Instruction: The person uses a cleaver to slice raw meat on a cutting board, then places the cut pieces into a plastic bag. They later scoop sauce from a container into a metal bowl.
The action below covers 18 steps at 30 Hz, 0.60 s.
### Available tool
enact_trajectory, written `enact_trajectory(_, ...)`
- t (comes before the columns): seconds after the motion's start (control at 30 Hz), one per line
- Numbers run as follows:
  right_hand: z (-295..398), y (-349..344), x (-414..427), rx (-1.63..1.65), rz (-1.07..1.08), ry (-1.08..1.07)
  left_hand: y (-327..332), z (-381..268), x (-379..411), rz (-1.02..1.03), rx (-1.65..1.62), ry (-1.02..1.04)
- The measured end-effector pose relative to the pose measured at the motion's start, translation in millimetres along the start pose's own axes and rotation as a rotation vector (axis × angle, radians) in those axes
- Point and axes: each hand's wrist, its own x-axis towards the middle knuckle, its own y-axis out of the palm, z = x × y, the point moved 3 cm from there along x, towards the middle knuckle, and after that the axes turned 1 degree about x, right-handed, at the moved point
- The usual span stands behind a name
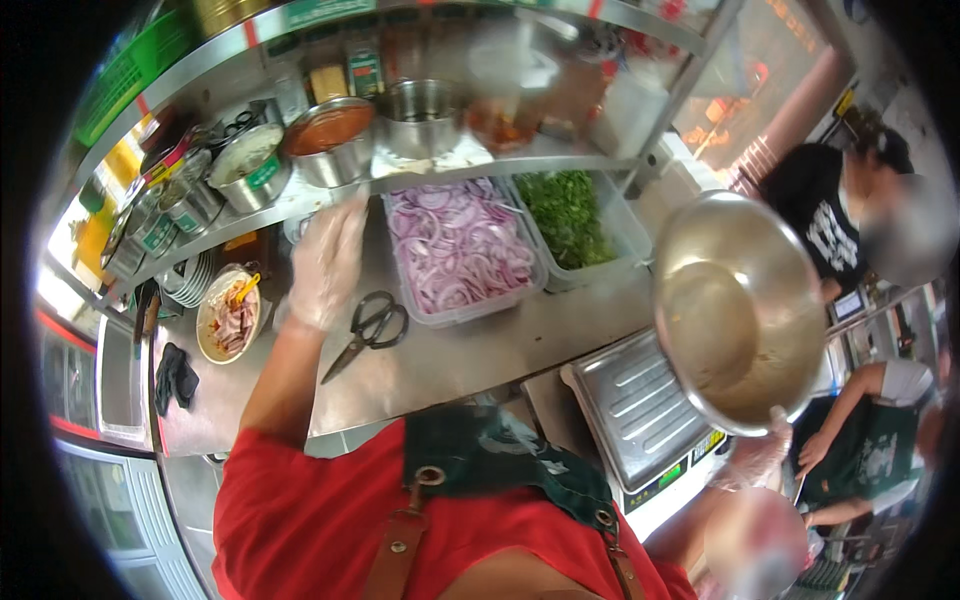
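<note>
My left hand (328, 259), in a clear plastic glove, is stretched toward the front edge of the shelf, fingers extended, with nothing visible in it. Black-handled scissors (367, 331) lie on the steel counter (420, 375) to its right. My right hand (761, 450), also gloved, grips the lower rim of a large steel mixing bowl (709, 326), tilted so its smeared, almost bare inside shows. The bowl is beside a digital scale (645, 412) and partly overlaps it. Sliced red onions (461, 247) fill a plastic tub; chopped green herbs (566, 217) lie in another tub beside it.
A bowl of sliced meat (231, 319) and a black cloth (176, 379) are at the counter's left. Above, the shelf (259, 217) carries a pot of red sauce (330, 135) and several steel containers. Two people (814, 217) (862, 442) stand at the right, close beyond the bowl.
</note>
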Motion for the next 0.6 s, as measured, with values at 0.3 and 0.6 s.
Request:
enact_trajectory(0.3,-68.0,170.6,-14.3,0.007,0.337,0.137,104.7,21.8,202.9,0.259,0.063,0.377)
enact_trajectory(0.6,-57.0,279.0,11.2,0.195,0.476,0.159,201.8,-10.4,312.9,0.653,0.237,0.323)
